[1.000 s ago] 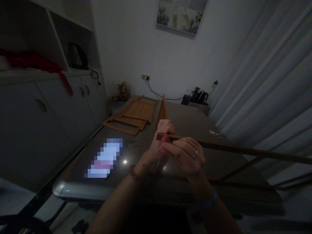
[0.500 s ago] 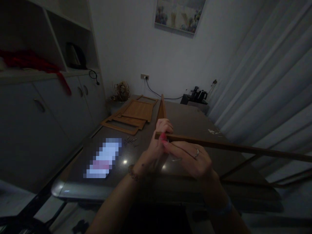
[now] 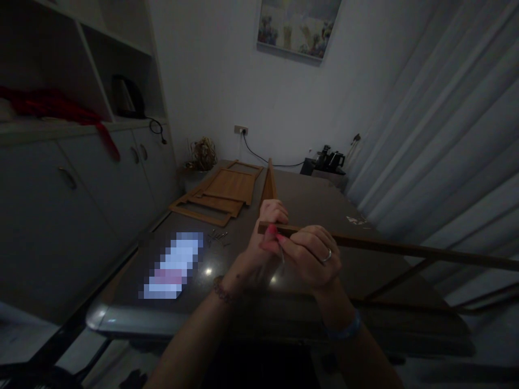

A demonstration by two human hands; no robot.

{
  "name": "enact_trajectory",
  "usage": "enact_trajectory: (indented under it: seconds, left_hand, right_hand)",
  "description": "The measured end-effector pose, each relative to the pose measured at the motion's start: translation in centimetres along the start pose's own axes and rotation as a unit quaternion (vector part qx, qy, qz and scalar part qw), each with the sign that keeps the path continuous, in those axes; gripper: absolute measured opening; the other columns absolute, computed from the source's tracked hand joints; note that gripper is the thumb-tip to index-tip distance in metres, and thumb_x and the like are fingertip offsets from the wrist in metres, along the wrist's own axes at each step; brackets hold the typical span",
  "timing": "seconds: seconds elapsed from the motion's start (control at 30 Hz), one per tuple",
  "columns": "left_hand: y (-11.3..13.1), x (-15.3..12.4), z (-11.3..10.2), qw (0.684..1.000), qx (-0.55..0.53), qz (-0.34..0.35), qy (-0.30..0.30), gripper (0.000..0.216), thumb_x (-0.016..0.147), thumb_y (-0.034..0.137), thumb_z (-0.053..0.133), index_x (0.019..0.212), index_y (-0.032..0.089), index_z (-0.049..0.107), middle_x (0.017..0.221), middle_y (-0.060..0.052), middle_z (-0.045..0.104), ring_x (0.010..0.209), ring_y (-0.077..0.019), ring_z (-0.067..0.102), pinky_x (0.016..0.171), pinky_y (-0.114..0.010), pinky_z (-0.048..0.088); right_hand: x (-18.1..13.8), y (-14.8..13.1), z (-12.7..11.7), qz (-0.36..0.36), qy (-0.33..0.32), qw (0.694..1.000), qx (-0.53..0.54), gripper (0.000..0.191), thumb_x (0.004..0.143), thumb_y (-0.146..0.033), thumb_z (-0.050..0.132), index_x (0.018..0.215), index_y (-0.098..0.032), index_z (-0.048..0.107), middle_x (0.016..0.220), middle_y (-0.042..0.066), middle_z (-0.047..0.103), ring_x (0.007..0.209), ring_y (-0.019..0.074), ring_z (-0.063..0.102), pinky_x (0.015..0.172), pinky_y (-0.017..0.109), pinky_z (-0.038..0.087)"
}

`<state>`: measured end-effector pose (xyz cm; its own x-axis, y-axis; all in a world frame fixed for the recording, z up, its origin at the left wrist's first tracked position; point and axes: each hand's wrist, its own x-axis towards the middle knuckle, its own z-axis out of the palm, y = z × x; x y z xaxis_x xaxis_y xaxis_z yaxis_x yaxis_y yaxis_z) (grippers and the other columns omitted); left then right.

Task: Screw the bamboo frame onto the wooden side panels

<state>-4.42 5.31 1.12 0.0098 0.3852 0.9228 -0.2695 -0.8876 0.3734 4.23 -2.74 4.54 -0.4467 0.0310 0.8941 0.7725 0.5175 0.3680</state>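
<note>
My left hand (image 3: 265, 243) grips the corner of a wooden frame (image 3: 389, 248), where a long rail running right meets a second rail (image 3: 270, 181) running away from me. My right hand (image 3: 310, 256) is closed just under that corner, pinching a thin metal tool (image 3: 281, 261), probably a hex key, whose shaft points down from the fingers. Both hands touch at the corner, above the dark table (image 3: 308, 202).
Flat wooden panels (image 3: 221, 194) lie on the table's far left. Several small screws (image 3: 217, 235) and a pixelated paper (image 3: 174, 265) lie nearer me. Cabinets stand on the left, curtains hang on the right, and a kettle (image 3: 330, 159) sits at the far end.
My right hand opened its fingers half a second ago and has now closed again under the corner, turned at the wrist. The frame and my left hand have hardly moved.
</note>
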Motion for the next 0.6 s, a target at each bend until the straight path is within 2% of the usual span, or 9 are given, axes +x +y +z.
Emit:
enact_trajectory:
  seconds: [0.17,0.27,0.47,0.6]
  left_hand:
    - [0.2,0.0,0.0,0.999,-0.03,-0.027,0.003,0.058,0.094,0.065,0.02,0.064,0.022,0.044,0.071,-0.004,0.051,0.081,-0.0193,0.049,0.074,-0.038,0.046]
    - [-0.3,-0.1,-0.1,1.0,-0.02,-0.014,-0.003,0.056,0.094,0.065,0.026,0.064,0.022,0.046,0.071,-0.003,0.052,0.081,-0.0185,0.05,0.071,-0.036,0.046]
    - [-0.7,-0.1,-0.5,0.999,-0.002,-0.01,-0.032,0.056,0.094,0.064,0.021,0.067,0.023,0.047,0.073,-0.004,0.056,0.084,-0.0199,0.051,0.075,-0.038,0.047]
    - [0.0,0.1,-0.8,0.999,-0.027,-0.015,-0.036,0.052,0.097,0.056,0.021,0.068,0.022,0.047,0.072,-0.004,0.054,0.083,-0.0199,0.049,0.076,-0.038,0.044]
  right_hand:
    - [-0.2,-0.2,0.2,0.013,0.003,1.0,0.016,0.013,0.082,-0.011,0.07,0.089,-0.02,0.062,0.073,-0.002,0.062,0.069,0.01,0.059,0.065,0.023,0.053]
    - [-0.2,-0.4,0.2,0.019,-0.014,0.999,0.03,0.016,0.081,-0.012,0.071,0.093,-0.019,0.064,0.074,-0.002,0.063,0.071,0.0104,0.061,0.066,0.023,0.054]
    - [-0.3,-0.7,-0.3,0.011,-0.042,0.998,0.037,0.019,0.081,-0.012,0.073,0.098,-0.013,0.067,0.081,0.002,0.069,0.076,0.011,0.065,0.075,0.023,0.057]
    - [-0.4,-0.6,-1.4,-0.014,-0.092,0.996,0.01,0.026,0.081,-0.015,0.073,0.107,-0.012,0.067,0.088,0.003,0.071,0.085,0.0109,0.066,0.082,0.022,0.056]
